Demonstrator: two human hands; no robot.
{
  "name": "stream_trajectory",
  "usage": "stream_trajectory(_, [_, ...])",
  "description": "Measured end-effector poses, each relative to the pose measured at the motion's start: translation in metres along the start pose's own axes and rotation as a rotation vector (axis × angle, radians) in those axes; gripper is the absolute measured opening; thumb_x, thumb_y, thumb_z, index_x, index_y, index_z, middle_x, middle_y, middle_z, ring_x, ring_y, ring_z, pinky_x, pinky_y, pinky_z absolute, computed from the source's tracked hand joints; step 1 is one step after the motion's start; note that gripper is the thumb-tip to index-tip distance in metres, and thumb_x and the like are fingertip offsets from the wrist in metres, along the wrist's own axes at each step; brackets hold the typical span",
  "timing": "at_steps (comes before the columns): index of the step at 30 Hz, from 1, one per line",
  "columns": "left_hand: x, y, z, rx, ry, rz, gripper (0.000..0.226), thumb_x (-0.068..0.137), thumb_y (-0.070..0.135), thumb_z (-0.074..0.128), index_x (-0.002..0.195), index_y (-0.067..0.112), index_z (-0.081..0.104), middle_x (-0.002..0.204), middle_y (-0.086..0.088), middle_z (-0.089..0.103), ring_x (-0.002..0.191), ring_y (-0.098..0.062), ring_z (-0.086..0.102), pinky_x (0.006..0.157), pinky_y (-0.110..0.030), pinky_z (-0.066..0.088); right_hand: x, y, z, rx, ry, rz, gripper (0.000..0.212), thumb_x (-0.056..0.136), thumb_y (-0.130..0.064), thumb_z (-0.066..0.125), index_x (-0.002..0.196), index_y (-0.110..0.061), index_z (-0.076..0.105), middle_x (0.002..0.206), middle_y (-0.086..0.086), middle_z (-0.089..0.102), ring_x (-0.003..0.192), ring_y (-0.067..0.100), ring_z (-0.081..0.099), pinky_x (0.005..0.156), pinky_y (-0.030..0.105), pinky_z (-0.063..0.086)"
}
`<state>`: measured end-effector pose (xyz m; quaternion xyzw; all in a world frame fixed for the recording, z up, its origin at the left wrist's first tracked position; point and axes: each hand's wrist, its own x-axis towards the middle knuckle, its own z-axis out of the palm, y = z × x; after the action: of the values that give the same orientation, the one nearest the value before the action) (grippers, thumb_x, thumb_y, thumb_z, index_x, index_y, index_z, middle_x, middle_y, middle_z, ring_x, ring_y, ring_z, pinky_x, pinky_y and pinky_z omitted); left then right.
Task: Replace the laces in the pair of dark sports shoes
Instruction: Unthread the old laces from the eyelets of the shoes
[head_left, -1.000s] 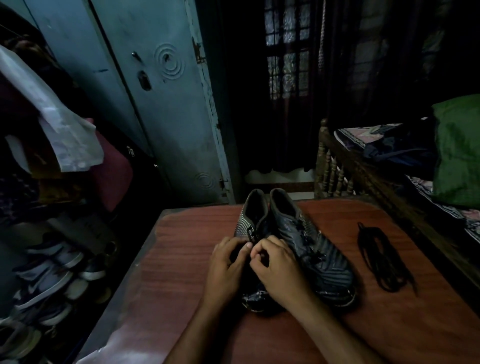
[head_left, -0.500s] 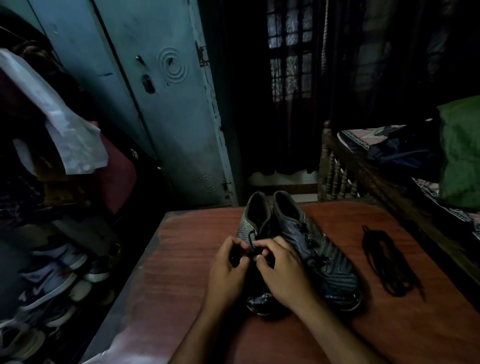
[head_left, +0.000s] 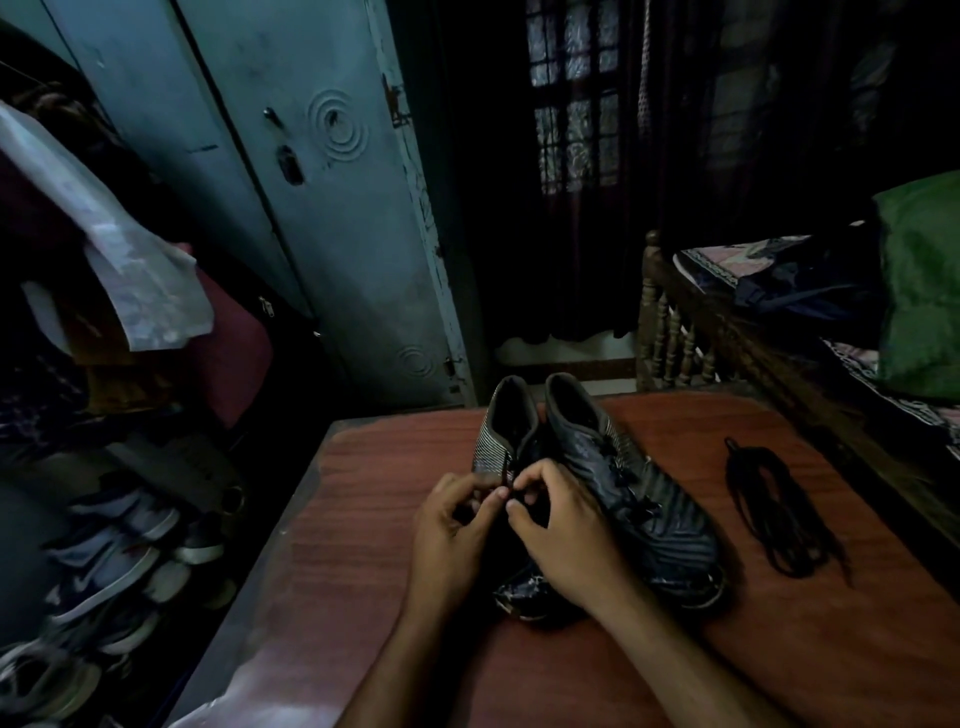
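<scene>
Two dark sports shoes sit side by side in the middle of the reddish wooden tabletop (head_left: 363, 519), toes toward the person, openings toward twelve o'clock. The left shoe (head_left: 501, 436) has a finely striped grey side; the right shoe (head_left: 649, 514) touches it at three o'clock and still carries its black lace. Both hands work over the left shoe's lacing — the left hand (head_left: 449, 535) has its grip curled, thumb and forefinger pressed together on a thin dark lace (head_left: 505, 470) that rises near the shoe's throat, and the right hand (head_left: 563, 535) pinches at the same spot, fingertips nearly meeting the left's. Exactly which strand the right grip has is hard to tell in the dim light.

One loose bundle of black laces (head_left: 779, 514) lies on the tabletop at three o'clock, apart from the shoes.

At nine o'clock, below the tabletop edge, a rack (head_left: 104, 571) holds several sneakers — too dark to count. A bed (head_left: 779, 332) stands at two o'clock, a grey-blue metal cupboard (head_left: 332, 234) at eleven.
</scene>
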<state>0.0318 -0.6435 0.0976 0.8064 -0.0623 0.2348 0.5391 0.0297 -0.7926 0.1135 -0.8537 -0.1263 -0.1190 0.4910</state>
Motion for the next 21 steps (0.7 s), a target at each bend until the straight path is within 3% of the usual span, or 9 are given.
stream_trajectory(3, [-0.004,0.006,-0.001,-0.048,-0.019,0.024,0.013,0.081,0.032,0.071,0.089,0.028,0.08,0.08,0.005,0.066,0.075,-0.014,0.062,0.069,-0.026,0.049,0.003,-0.001,-0.002,0.145,0.03,0.1,0.013,0.098,-0.035,0.058,0.109,-0.028,0.055,0.097,-0.012,0.061,0.093,0.004,0.059,0.078,0.018,0.044])
stream_trajectory(7, [-0.008,0.011,0.002,0.003,-0.168,0.077,0.016,0.08,0.031,0.065,0.089,0.035,0.078,0.078,0.009,0.063,0.071,-0.008,0.057,0.065,-0.028,0.047,0.004,0.0,-0.002,0.096,-0.007,0.072,0.017,0.099,-0.039,0.057,0.098,-0.025,0.067,0.099,-0.012,0.06,0.093,-0.003,0.057,0.077,0.012,0.042])
stream_trajectory(11, [-0.01,0.014,0.003,-0.051,-0.194,0.032,0.028,0.077,0.03,0.059,0.092,0.037,0.081,0.08,0.014,0.063,0.072,-0.001,0.057,0.063,-0.025,0.047,0.005,0.003,0.0,0.083,-0.009,0.074,0.02,0.098,-0.036,0.061,0.092,-0.019,0.069,0.096,-0.008,0.056,0.089,0.0,0.057,0.074,0.017,0.041])
stream_trajectory(14, [-0.007,0.008,0.001,-0.165,-0.115,-0.044,0.027,0.075,0.029,0.057,0.083,0.028,0.083,0.079,0.007,0.065,0.076,-0.009,0.061,0.069,-0.031,0.048,0.005,0.002,-0.001,0.096,0.006,0.046,0.011,0.097,-0.032,0.063,0.094,-0.025,0.071,0.098,-0.007,0.056,0.091,0.0,0.057,0.074,0.008,0.038])
stream_trajectory(17, [-0.002,0.003,-0.003,-0.297,0.014,-0.173,0.027,0.089,0.01,0.059,0.08,0.018,0.083,0.084,-0.004,0.074,0.081,-0.019,0.068,0.077,-0.033,0.051,0.003,-0.002,-0.003,0.145,0.041,-0.018,0.005,0.094,-0.023,0.068,0.093,-0.026,0.073,0.096,-0.006,0.057,0.093,0.0,0.057,0.077,0.005,0.038])
stream_trajectory(19, [0.0,0.001,-0.003,-0.32,0.048,-0.222,0.03,0.098,0.004,0.06,0.082,0.018,0.082,0.089,-0.01,0.076,0.083,-0.018,0.07,0.078,-0.034,0.052,0.002,-0.003,-0.003,0.131,-0.042,-0.049,0.005,0.092,-0.023,0.07,0.092,-0.027,0.073,0.095,-0.008,0.058,0.093,0.001,0.058,0.079,0.008,0.04])
stream_trajectory(21, [0.0,0.0,-0.001,-0.298,0.01,-0.206,0.025,0.099,0.011,0.064,0.081,0.018,0.08,0.087,-0.014,0.072,0.081,-0.016,0.066,0.075,-0.035,0.051,0.001,-0.001,0.0,0.064,-0.133,-0.082,0.006,0.092,-0.027,0.069,0.094,-0.031,0.073,0.094,-0.011,0.058,0.093,0.002,0.058,0.084,0.017,0.045])
